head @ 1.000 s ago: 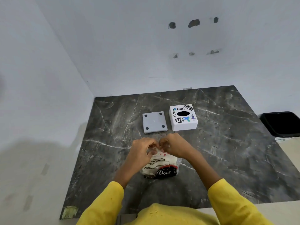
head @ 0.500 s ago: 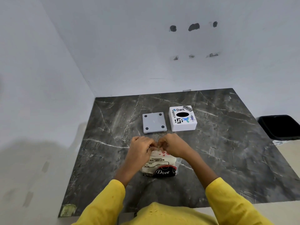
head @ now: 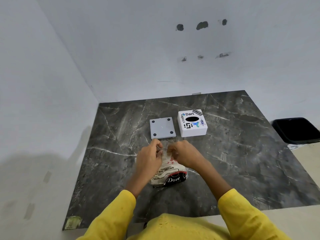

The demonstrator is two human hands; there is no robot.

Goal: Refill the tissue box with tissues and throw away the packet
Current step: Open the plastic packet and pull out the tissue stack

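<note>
Since the earlier frames our two hands have drawn slightly apart at the top of the packet, and a thin strip of plastic now shows stretched between them.

We take the tissue box (head: 192, 123) as our landmark. It stands upright on the dark marble table (head: 242, 161), which fills the corner under the pale wall (head: 155, 58), with its oval slot facing up and printed stickers around the slot. Well to the right of the box, off the table's edge, sits the black bin (head: 297, 129). Just to the left of the box, close but apart from it, lies the grey square lid (head: 162, 127), flat, with a dark dot near each corner.

Nearer to us than the box, our yellow sleeves (head: 242, 215) reach in from below. The tissue packet (head: 168, 174) rests on the table in front of the box and lid, white with a dark band of lettering on the end facing us. Our left hand (head: 149, 160) is closed in a pinch on the packet's top edge, and our right hand (head: 184, 154) is closed the same way on that edge just beside it. The packet's upper part is hidden under both hands, so we cannot tell whether it is torn open.
</note>
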